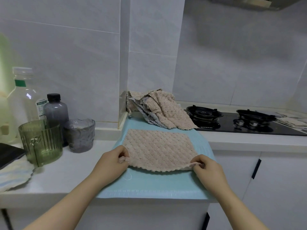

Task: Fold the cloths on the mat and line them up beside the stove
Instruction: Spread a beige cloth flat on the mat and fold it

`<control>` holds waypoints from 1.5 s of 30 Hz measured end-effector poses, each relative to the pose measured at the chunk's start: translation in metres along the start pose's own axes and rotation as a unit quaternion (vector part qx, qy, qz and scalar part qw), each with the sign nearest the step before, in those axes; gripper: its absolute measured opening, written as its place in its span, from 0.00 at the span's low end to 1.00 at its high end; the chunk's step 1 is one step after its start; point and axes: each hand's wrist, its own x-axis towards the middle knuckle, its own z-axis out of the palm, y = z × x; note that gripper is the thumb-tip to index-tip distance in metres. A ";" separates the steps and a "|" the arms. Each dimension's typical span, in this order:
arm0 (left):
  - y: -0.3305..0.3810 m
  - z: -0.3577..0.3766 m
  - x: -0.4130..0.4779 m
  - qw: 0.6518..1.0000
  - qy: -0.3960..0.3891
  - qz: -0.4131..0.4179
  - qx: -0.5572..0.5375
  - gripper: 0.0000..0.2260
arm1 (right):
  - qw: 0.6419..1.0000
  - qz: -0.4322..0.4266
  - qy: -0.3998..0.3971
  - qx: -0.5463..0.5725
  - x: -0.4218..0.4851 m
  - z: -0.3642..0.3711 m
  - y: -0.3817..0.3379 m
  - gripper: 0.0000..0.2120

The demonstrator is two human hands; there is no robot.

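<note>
A beige textured cloth (157,147) lies spread flat on the light blue mat (149,185). My left hand (112,162) pinches its near left corner, and my right hand (208,170) pinches its near right corner; both corners are lifted slightly off the mat. A heap of several beige and grey cloths (157,107) sits at the mat's far end, against the wall corner. The black gas stove (245,122) is to the right of the mat. Pale folded cloths (292,121) lie beyond the stove at the far right.
On the counter to the left stand a green ribbed glass (41,141), a grey glass (81,135), a dark bottle (55,110) and a clear bottle (23,98). A striped cloth (13,175) and a dark flat object (9,154) lie at the left edge.
</note>
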 end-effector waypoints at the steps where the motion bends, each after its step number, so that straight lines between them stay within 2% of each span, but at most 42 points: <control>1: -0.001 0.000 0.001 1.000 0.001 -0.001 0.002 0.08 | 1.000 0.003 -0.001 0.002 0.000 0.000 0.000 0.09; 6: -0.004 -0.007 -0.001 1.000 -0.019 0.007 0.014 0.08 | 0.999 -0.005 -0.022 -0.039 -0.004 -0.002 0.001 0.13; 9: -0.004 -0.010 -0.009 0.995 -0.041 0.040 0.087 0.10 | 0.998 -0.008 -0.031 -0.059 -0.011 -0.007 0.002 0.12; 12: 0.001 -0.010 -0.014 0.982 -0.017 0.059 0.177 0.11 | 0.996 -0.005 -0.039 -0.076 -0.018 -0.011 0.001 0.12; 16: 0.009 -0.018 -0.023 0.978 0.020 0.071 0.196 0.09 | 0.993 -0.018 -0.054 -0.103 -0.032 -0.018 -0.003 0.12; 18: 0.012 -0.021 -0.030 0.973 0.022 0.100 0.205 0.11 | 0.987 -0.039 -0.064 -0.139 -0.042 -0.022 -0.004 0.12; 21: 0.018 -0.026 -0.044 0.979 0.011 0.092 0.180 0.10 | 0.987 -0.045 -0.079 -0.133 -0.059 -0.030 -0.002 0.11; 26: 0.031 -0.037 -0.064 0.998 -0.025 0.034 0.056 0.03 | 0.991 -0.060 -0.097 -0.073 -0.078 -0.051 -0.006 0.10; 29: 0.035 -0.053 -0.068 0.997 -0.070 0.027 0.026 0.06 | 0.995 -0.067 -0.071 -0.014 -0.083 -0.063 -0.011 0.12; 32: 0.040 -0.069 -0.067 0.990 -0.113 -0.024 -0.084 0.09 | 0.995 -0.053 -0.032 0.081 -0.084 -0.073 -0.016 0.08; 34: 0.043 -0.077 -0.063 0.977 -0.127 -0.066 -0.160 0.08 | 0.990 -0.039 -0.008 0.138 -0.083 -0.076 -0.019 0.06; 37: 0.039 -0.083 -0.054 0.971 -0.088 -0.109 -0.195 0.02 | 0.985 -0.028 0.025 0.169 -0.073 -0.071 -0.022 0.05; 41: 0.035 -0.071 -0.036 0.971 -0.054 -0.149 -0.177 0.02 | 0.982 0.005 0.054 0.179 -0.048 -0.056 -0.020 0.04; 45: 0.032 -0.052 -0.005 0.967 -0.017 -0.186 -0.175 0.04 | 0.982 0.045 0.056 0.177 -0.008 -0.033 -0.012 0.08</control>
